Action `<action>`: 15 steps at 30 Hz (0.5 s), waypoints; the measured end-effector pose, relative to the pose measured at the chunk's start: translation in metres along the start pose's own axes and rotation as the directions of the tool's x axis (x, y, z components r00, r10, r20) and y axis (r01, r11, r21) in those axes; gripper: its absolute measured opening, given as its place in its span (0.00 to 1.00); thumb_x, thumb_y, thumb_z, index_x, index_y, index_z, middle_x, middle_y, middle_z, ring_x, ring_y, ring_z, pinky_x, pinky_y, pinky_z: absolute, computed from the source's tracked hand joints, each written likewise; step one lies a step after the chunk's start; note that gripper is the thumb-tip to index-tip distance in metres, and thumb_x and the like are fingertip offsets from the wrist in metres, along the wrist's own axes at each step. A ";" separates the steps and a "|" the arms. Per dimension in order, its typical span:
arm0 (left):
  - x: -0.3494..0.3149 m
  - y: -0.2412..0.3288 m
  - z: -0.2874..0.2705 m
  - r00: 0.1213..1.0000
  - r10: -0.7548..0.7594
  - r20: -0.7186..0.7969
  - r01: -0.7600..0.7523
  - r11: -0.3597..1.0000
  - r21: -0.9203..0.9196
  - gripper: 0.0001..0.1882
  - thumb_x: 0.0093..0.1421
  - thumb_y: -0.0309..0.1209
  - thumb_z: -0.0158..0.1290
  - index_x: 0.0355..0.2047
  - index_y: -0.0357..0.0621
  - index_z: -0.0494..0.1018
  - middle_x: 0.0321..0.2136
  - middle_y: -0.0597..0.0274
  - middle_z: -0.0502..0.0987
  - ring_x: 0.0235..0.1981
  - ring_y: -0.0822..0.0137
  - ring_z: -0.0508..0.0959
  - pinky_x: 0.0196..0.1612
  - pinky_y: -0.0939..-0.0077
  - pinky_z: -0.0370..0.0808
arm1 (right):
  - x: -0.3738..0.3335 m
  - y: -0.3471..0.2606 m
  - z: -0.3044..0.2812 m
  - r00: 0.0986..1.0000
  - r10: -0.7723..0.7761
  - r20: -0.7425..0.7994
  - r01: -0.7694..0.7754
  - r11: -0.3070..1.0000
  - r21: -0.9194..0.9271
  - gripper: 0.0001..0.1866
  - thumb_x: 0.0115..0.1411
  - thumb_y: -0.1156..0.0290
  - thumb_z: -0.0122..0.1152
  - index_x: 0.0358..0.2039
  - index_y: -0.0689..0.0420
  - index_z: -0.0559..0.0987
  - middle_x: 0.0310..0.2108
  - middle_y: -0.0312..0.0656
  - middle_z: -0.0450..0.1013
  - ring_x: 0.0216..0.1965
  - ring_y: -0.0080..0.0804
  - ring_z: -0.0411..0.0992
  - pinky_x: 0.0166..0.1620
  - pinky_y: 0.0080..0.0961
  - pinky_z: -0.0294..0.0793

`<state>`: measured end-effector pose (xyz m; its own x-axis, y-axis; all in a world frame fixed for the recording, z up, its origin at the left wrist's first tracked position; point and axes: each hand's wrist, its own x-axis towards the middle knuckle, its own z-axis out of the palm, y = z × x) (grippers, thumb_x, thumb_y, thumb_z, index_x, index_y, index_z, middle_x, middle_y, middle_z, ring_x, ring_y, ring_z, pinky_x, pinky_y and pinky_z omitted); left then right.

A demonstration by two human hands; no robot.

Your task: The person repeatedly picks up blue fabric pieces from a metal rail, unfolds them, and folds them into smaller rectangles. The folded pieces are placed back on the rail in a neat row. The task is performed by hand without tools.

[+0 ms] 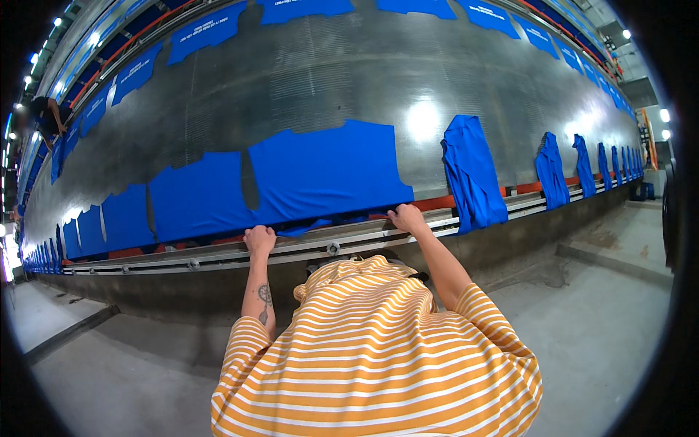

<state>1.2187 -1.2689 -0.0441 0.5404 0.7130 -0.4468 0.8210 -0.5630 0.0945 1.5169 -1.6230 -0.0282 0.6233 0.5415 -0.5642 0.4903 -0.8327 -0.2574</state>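
Observation:
A blue shirt-shaped fabric panel (328, 164) lies spread on the long dark table in front of me. My left hand (260, 239) is at its near left corner, with fingers curled and closed on the hem. At the near right corner my right hand (405, 218) also closes on the edge, the fingertips partly hidden. Between my hands the hem hangs a little over the table's front edge. To the left lies another flat blue panel (196, 193), apart from mine at the top. On the right a bunched blue fabric piece (472, 171) hangs over the edge.
A metal rail (335, 249) runs along the front of the dark table (342, 80). More folded blue pieces (552, 171) drape over the edge at right. Printed blue panels (207, 33) line the far side. Another person (52, 120) leans over at far left.

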 end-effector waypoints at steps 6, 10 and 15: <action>0.005 -0.016 0.005 0.895 -0.427 0.132 0.193 0.103 -0.976 0.11 0.55 0.19 0.56 0.38 0.33 0.69 0.28 0.52 0.78 0.27 0.63 0.82 0.26 0.77 0.77 | -0.002 0.034 0.015 0.772 0.493 -0.401 -0.107 0.723 0.682 0.07 0.55 0.73 0.57 0.34 0.63 0.74 0.30 0.52 0.74 0.33 0.50 0.78 0.38 0.43 0.78; 0.010 -0.017 0.019 0.933 -0.339 0.122 0.128 -0.004 -0.992 0.09 0.59 0.19 0.53 0.37 0.33 0.65 0.26 0.55 0.76 0.22 0.66 0.81 0.21 0.77 0.76 | 0.010 0.031 0.008 0.892 0.446 0.070 0.023 -0.199 0.980 0.09 0.55 0.85 0.54 0.35 0.59 0.69 0.26 0.39 0.71 0.28 0.33 0.78 0.30 0.24 0.80; 0.004 -0.039 0.015 0.978 -0.193 -0.078 0.020 0.458 -0.889 0.08 0.62 0.24 0.54 0.34 0.34 0.65 0.21 0.58 0.75 0.18 0.69 0.79 0.19 0.76 0.73 | 0.003 0.037 -0.002 0.877 0.480 0.009 -0.119 0.199 0.973 0.07 0.58 0.84 0.53 0.32 0.56 0.69 0.25 0.36 0.71 0.22 0.28 0.77 0.23 0.22 0.78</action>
<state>1.1861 -1.2504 -0.0624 0.3842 0.8388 -0.3858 0.5507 0.1272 0.8250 1.5379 -1.6524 -0.0382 0.7764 0.0745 -0.6258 -0.5692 -0.3436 -0.7470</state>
